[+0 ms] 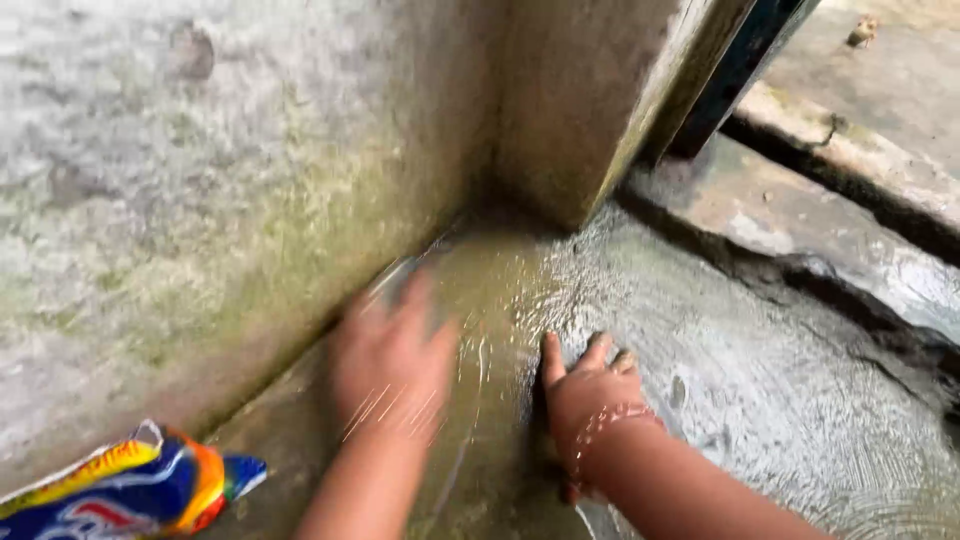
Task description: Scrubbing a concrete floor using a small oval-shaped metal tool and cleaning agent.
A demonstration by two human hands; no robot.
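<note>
Hands on wet floor, fingers toward wall

1. One package is visible: a soft plastic pouch at about 8 o'clock in the view, in the bottom left corner.
2. Its colours are dark blue, yellow and orange, with some white and a little red on the printed face.
3. Its shape is flat and crumpled, lying on its side; the left part is cut by the picture edge.
4. It lies at the foot of the mossy wall, on the wet floor.
5. No signs or screens are visible.
</note>
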